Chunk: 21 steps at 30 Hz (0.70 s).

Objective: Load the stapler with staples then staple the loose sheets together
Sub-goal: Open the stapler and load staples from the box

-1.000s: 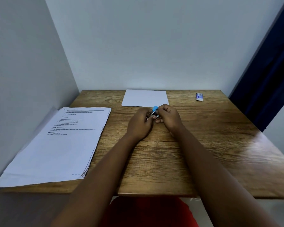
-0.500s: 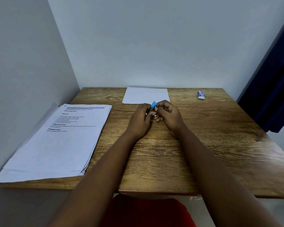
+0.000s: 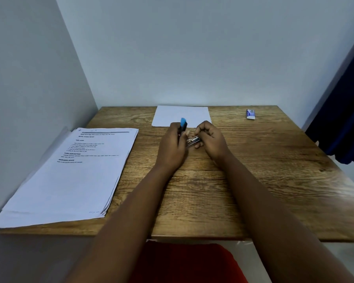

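Observation:
A small blue and black stapler [image 3: 183, 123] is held upright-tilted in my left hand [image 3: 173, 147] above the middle of the wooden table [image 3: 264, 170]. Its metal staple channel [image 3: 192, 141] sticks out to the right, and the fingertips of my right hand [image 3: 209, 139] pinch it. A stack of loose printed sheets [image 3: 76, 172] lies at the table's left side. A single blank white sheet [image 3: 181, 115] lies at the far middle edge. A small staple box [image 3: 250, 114] rests at the far right.
Walls close in the table at the back and on the left. A dark blue curtain [image 3: 343, 123] hangs at the right. Something red [image 3: 184, 262] shows below the table's near edge.
The stapler's blue top has swung up and away from the metal channel, which now shows between my hands. My hands have parted slightly.

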Each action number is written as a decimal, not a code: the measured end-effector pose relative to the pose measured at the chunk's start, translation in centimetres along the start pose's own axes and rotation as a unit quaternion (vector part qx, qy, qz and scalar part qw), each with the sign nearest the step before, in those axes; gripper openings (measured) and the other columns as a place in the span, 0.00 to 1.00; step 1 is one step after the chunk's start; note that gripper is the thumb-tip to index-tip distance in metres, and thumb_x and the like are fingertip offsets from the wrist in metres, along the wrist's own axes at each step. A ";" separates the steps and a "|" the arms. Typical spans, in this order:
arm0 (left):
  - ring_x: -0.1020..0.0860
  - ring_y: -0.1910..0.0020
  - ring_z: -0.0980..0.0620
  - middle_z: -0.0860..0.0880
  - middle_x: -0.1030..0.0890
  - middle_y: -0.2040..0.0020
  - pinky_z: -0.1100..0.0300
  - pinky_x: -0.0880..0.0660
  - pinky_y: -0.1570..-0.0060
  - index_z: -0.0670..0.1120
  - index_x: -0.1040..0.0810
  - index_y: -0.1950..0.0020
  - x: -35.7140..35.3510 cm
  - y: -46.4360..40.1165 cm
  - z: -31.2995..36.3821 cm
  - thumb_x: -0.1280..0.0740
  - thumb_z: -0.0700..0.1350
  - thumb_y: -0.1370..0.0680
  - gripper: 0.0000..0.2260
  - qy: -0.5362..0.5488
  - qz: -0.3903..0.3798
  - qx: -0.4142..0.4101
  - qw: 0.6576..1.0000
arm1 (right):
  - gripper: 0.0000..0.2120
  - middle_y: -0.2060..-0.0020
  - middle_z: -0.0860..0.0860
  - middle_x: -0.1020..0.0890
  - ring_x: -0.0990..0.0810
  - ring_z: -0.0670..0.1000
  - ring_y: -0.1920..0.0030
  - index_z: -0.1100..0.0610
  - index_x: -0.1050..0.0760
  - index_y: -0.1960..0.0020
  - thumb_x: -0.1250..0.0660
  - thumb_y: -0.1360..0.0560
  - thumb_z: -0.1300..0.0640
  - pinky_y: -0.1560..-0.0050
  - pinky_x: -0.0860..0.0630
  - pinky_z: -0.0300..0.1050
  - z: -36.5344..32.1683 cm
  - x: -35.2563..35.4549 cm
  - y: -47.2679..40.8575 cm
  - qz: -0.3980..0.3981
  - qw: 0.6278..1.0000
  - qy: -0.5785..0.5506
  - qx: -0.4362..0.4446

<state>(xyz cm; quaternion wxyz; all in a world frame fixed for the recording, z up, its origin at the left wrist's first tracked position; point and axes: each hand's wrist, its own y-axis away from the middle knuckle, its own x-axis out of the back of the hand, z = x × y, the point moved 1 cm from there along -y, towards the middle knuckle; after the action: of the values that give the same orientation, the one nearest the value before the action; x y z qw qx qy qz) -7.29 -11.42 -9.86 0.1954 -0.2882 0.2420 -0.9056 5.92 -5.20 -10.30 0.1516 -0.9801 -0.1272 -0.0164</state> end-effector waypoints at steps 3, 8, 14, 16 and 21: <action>0.17 0.54 0.48 0.46 0.17 0.54 0.50 0.20 0.54 0.46 0.30 0.44 0.5 -0.2 -0.3 0.38 0.48 0.17 0.07 0.107 0.069 0.080 0.989 | 0.11 0.58 0.55 0.23 0.23 0.50 0.64 0.58 0.27 0.56 0.41 0.22 0.71 0.67 0.22 0.39 0.1 0.3 0.0 0.052 0.998 -0.044 -0.007; 0.17 0.55 0.46 0.41 0.20 0.46 0.61 0.18 0.63 0.45 0.30 0.39 1.6 -0.6 -0.7 0.33 0.37 0.20 0.12 0.404 0.107 0.281 0.864 | 0.08 0.58 0.53 0.25 0.23 0.48 0.61 0.58 0.29 0.51 0.39 0.21 0.70 0.63 0.20 0.41 0.0 1.0 -0.2 0.124 0.982 -0.140 -0.027; 0.15 0.63 0.51 0.43 0.18 0.54 0.59 0.17 0.64 0.40 0.22 0.47 2.7 -1.0 -1.0 0.37 0.41 0.18 0.06 0.497 0.070 0.320 0.804 | 0.09 0.56 0.56 0.21 0.20 0.50 0.60 0.61 0.29 0.45 0.42 0.21 0.71 0.62 0.20 0.40 0.0 1.4 -0.5 0.123 0.970 -0.203 -0.051; 0.14 0.61 0.50 0.42 0.15 0.55 0.58 0.17 0.63 0.40 0.21 0.46 3.0 -0.9 -0.7 0.39 0.46 0.17 0.11 0.515 -0.011 0.329 0.791 | 0.09 0.55 0.57 0.19 0.20 0.50 0.59 0.62 0.30 0.44 0.42 0.21 0.71 0.62 0.21 0.40 -0.1 1.5 -0.5 0.109 0.967 -0.223 -0.051; 0.14 0.60 0.49 0.41 0.14 0.50 0.57 0.17 0.64 0.38 0.22 0.40 3.3 -0.8 -0.4 0.40 0.48 0.19 0.16 0.527 -0.190 0.345 0.753 | 0.06 0.53 0.58 0.15 0.17 0.50 0.60 0.59 0.27 0.48 0.36 0.22 0.68 0.61 0.20 0.42 -0.4 1.3 -0.1 0.039 0.970 -0.233 -0.046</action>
<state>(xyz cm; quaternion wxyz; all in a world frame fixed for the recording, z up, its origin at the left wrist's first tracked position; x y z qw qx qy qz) -10.21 -12.32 -8.29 -0.0530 0.2818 -0.0819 -0.9545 7.14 -4.90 -9.82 0.0726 -0.9669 -0.1204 0.2129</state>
